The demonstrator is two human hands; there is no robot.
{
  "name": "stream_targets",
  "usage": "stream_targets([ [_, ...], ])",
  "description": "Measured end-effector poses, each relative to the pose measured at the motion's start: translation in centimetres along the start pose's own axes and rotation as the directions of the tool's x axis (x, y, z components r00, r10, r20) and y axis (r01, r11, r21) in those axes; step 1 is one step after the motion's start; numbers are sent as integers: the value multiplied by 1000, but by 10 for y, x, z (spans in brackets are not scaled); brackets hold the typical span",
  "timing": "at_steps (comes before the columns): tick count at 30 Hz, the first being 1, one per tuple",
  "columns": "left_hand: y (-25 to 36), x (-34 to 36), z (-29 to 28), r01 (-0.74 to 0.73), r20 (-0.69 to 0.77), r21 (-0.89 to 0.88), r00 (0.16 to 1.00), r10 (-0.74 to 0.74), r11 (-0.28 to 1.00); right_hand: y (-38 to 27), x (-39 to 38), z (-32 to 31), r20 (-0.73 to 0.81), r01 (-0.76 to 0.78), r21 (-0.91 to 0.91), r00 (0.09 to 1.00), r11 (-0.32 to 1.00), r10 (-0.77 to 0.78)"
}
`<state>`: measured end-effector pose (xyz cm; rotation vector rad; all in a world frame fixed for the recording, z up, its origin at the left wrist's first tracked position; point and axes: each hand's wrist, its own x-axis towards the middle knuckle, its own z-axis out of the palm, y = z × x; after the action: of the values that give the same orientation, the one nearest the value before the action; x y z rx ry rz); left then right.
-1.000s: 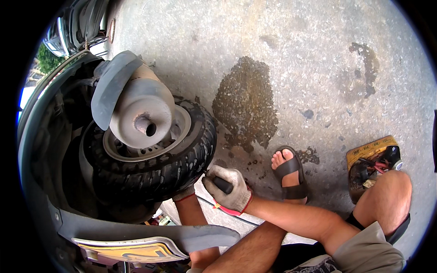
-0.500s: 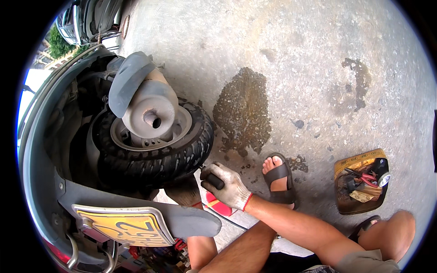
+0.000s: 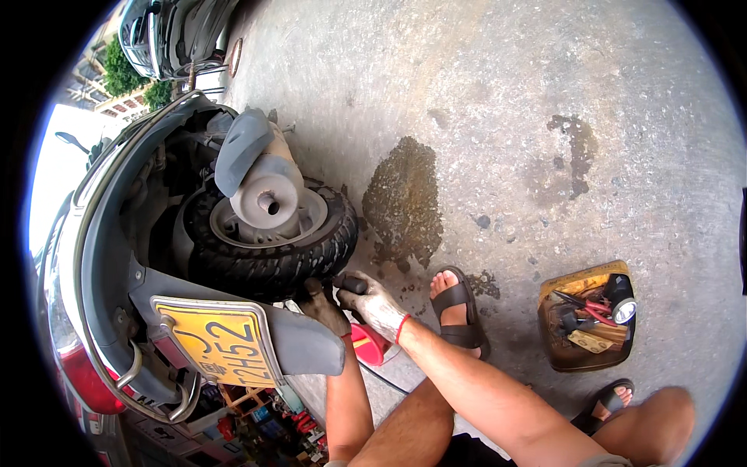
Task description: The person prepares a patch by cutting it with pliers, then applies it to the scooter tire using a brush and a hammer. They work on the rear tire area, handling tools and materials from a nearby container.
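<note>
The scooter's rear tire (image 3: 268,272) is black and knobby, with a pale rim. In its white work glove, my right hand (image 3: 379,305) is closed around a black-handled tool (image 3: 355,285), held against the tire's near right edge; the tool's working end is hidden. My left hand (image 3: 327,310), in a soiled glove, is right beside it at the tire's underside. The grey mudguard (image 3: 311,350) partly covers that wrist, and its fingers are in shadow, so their grip is unclear.
Above the wheel sits the muffler (image 3: 268,194). A yellow license plate (image 3: 222,342) hangs on the mudguard. On the concrete to the right is a cut-open container (image 3: 551,342) of hand tools. A red dish (image 3: 369,344) lies below my hands, near a dark hose (image 3: 383,379).
The view has shifted, so the floor items appear further left. My left hand has come out from behind the mudguard, closer to my right hand. The tool's handle points differently.
</note>
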<state>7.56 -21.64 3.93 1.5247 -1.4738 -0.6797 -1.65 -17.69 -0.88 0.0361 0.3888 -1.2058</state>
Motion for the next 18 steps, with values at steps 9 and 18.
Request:
stream_targets([
  [9,-9,3,-3,8,-87,152,996,5,988,-9,-9,4,-6,-86,402,995,911,96],
  [18,-9,-1,-10,3,-116,148,993,14,989,2,-7,1,28,-149,516,987,844,158],
])
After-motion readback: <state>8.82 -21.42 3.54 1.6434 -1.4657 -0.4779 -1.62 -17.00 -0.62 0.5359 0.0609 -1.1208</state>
